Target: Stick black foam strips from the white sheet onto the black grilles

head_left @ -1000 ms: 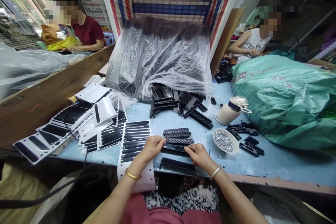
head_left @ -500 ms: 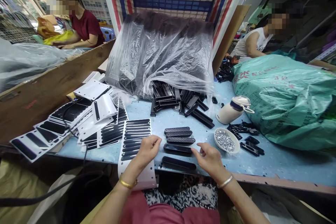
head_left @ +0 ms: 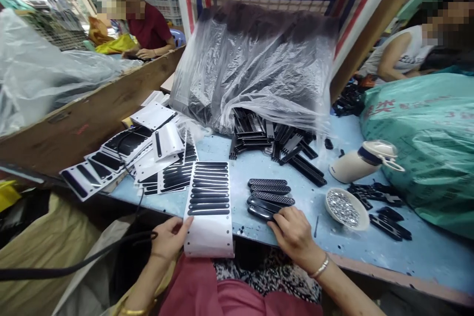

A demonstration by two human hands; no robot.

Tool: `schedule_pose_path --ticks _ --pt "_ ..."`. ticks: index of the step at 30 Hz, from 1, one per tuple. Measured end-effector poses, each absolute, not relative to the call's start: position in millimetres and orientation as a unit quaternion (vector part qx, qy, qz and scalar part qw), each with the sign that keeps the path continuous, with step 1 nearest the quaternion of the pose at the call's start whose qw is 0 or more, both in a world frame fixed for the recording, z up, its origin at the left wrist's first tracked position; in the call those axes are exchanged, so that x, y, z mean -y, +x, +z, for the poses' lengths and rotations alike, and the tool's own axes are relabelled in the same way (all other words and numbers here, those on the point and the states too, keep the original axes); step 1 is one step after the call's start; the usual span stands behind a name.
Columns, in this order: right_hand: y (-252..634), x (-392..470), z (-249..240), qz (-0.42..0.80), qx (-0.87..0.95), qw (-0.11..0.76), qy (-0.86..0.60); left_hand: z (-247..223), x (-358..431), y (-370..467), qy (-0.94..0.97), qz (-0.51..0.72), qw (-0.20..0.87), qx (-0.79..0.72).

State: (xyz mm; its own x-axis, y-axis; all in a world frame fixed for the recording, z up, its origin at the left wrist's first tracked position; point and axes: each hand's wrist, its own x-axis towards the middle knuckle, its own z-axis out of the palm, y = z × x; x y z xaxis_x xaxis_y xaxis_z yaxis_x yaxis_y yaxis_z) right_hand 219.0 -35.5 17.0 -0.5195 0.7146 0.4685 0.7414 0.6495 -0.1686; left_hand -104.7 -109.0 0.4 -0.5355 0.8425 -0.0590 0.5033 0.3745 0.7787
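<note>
My left hand point(head_left: 168, 239), thumb and fingers pinched, grips the left edge of a white sticker sheet point(head_left: 209, 237) that carries rows of glossy black strips and hangs over the table's front edge. My right hand point(head_left: 294, 234) has its fingers curled at the right end of a smooth, glossy black plastic bar point(head_left: 259, 210). Just behind that bar lies another smooth black bar point(head_left: 264, 201), partly covered by it. Further back, several black bars with perforated tops point(head_left: 268, 189) lie side by side.
A white bowl of small metal pieces point(head_left: 344, 207) and a cream bottle point(head_left: 355, 163) stand on the right, near black parts point(head_left: 388, 224) and a green sack point(head_left: 425, 143). Plastic-covered black bars point(head_left: 255, 133) lie behind; more sheets point(head_left: 155, 158) lie left. Two people sit beyond.
My left hand has come down and left onto the sheet's edge. The nearest smooth bar has moved up against the one behind it, with my right hand now at its end. The view has shifted.
</note>
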Motion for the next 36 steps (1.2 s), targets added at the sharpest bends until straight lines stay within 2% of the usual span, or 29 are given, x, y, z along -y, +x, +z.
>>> schedule_pose_path --ticks 5,9,13,18,21,32,36 --pt "217 46 26 -0.009 0.860 0.328 -0.390 -13 115 -82 0.217 0.532 0.483 -0.661" --pt "183 60 31 0.074 0.862 0.390 -0.316 -8 122 -74 0.135 0.566 0.590 -0.560" --pt "124 63 24 0.182 0.884 0.361 -0.233 -1 130 -74 0.130 0.562 0.607 -0.547" --pt "75 53 0 0.209 0.879 0.349 -0.250 -3 127 -72 0.102 0.591 0.583 -0.548" --pt "73 51 -9 0.235 0.862 0.358 -0.272 -2 126 -68 0.104 0.605 0.582 -0.533" --pt "87 34 5 0.457 0.762 0.341 -0.305 14 110 -61 0.183 0.595 0.619 -0.480" --pt "84 35 -1 0.468 0.748 0.333 -0.332 11 112 -61 0.192 0.584 0.625 -0.482"
